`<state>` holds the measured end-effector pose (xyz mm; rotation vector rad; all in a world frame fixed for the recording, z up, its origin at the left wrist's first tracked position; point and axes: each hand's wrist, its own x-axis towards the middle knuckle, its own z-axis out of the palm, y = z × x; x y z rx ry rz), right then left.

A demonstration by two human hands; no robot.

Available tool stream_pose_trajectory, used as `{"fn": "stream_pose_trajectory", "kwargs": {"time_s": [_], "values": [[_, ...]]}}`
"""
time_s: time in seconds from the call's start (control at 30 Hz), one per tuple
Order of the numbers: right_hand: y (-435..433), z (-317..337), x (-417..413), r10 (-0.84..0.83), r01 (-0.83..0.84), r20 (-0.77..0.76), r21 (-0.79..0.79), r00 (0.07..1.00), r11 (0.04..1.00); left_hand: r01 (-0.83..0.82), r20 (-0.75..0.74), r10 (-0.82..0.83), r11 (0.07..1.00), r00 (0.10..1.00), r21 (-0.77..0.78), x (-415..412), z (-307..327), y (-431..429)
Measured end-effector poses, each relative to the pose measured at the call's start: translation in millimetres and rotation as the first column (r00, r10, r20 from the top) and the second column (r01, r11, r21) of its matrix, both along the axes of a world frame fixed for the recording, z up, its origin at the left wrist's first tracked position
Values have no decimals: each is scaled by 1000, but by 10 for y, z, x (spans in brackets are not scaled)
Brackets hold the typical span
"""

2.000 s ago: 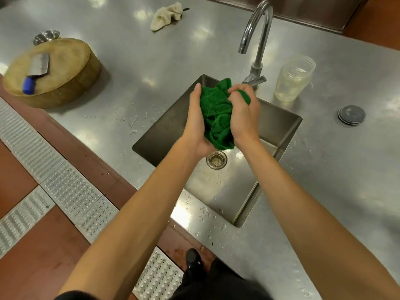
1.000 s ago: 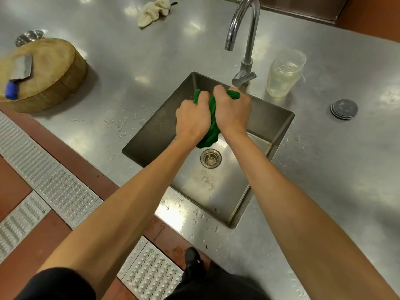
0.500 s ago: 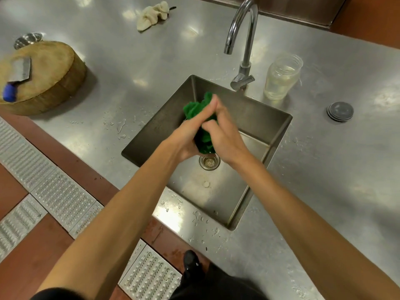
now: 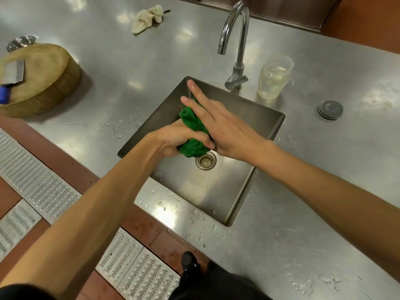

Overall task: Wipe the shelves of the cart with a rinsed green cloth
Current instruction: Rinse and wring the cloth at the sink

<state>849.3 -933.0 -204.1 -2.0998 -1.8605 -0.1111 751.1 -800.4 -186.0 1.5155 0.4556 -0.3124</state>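
A wet green cloth [image 4: 192, 126] is bunched up over the steel sink [image 4: 238, 191], just above the drain [image 4: 205, 162]. My left hand [image 4: 175, 139] grips the cloth from the left, thumb curled over its lower end. My right hand [image 4: 218, 124] lies against the cloth's right side with its fingers straight and stretched toward the sink's far left corner. No water runs from the tap [image 4: 234, 37]. The cart is not in view.
A clear jar [image 4: 274, 77] stands right of the tap. A grey lid [image 4: 330, 109] lies further right. A round wooden chopping block [image 4: 41, 79] with a cleaver [image 4: 13, 73] sits at the left; a beige rag [image 4: 147, 18] lies at the back. Water drops dot the counter.
Both hands squeezed the cloth together a second ago. Since then my right hand has opened flat and slid along the cloth, while my left hand keeps its grip lower in the sink.
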Motion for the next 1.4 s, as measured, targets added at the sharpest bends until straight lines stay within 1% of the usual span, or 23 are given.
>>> {"fn": "stream_pose_trajectory", "kwargs": {"time_s": [0.1, 0.23, 0.3, 0.37, 0.43, 0.47, 0.53, 0.6, 0.67, 0.77, 0.87, 0.97, 1.03, 1.1, 1.13, 1.2, 1.3, 1.37, 1.4], "values": [[10, 40, 24, -77, 79, 51, -36, 996, 996, 31, 1, -31, 993, 1000, 113, 25, 47, -23], [7, 13, -22, -222, 229, 197, -14, 955, 973, 129, -46, -121, 943, 992, 306, 99, 136, -31], [51, 73, -52, -243, 282, 280, -109, 929, 953, 193, -91, -171, 891, 981, 411, 145, 161, -11], [89, 124, -58, -252, 309, 292, -171, 923, 936, 235, -130, -195, 819, 972, 524, 210, 146, 10], [147, 151, -32, -283, 327, 229, -183, 931, 927, 210, -166, -133, 737, 977, 642, 250, 119, 26], [166, 155, -15, -316, 346, 168, -202, 934, 916, 190, -181, -87, 686, 980, 702, 265, 90, 23], [167, 172, 15, -365, 357, 29, -303, 930, 884, 168, -181, -32, 550, 983, 818, 262, 30, -23], [153, 189, 49, -395, 326, -99, -403, 913, 855, 158, -158, -36, 443, 987, 882, 249, -44, -77], [137, 187, 83, -413, 307, -165, -443, 896, 842, 164, -155, -53, 387, 986, 907, 244, -65, -121], [156, 183, 166, -433, 271, -232, -509, 871, 817, 166, -146, -84, 338, 986, 926, 242, -43, -133], [208, 214, 291, -460, 170, -338, -625, 821, 762, 116, -81, -133, 277, 988, 954, 218, -81, -164], [215, 238, 387, -491, 61, -444, -692, 750, 719, 89, -48, -205, 196, 977, 977, 204, -170, -157], [221, 174, 400, -493, 64, -493, -657, 717, 751, 72, -40, -244, 125, 969, 990, 225, -160, -123], [219, 59, 375, -460, 137, -524, -541, 717, 830, 64, -42, -257, 79, 965, 995, 274, -119, -73], [216, -4, 354, -444, 183, -510, -482, 737, 857, 68, -44, -232, 97, 972, 993, 292, -115, -33], [183, -77, 297, -417, 259, -428, -379, 802, 888, 48, -19, -137, 210, 990, 977, 287, -130, 44], [29, -116, 236, -346, 308, -321, -162, 882, 937, -33, 57, -43, 435, 997, 900, 231, -261, 144], [-109, -166, 188, -286, 294, -213, 8, 934, 956, -120, 89, 82, 591, 993, 798, 188, -314, 183], [-174, -187, 146, -264, 274, -140, 60, 954, 960, -176, 89, 161, 677, 983, 714, 166, -309, 186]]}}
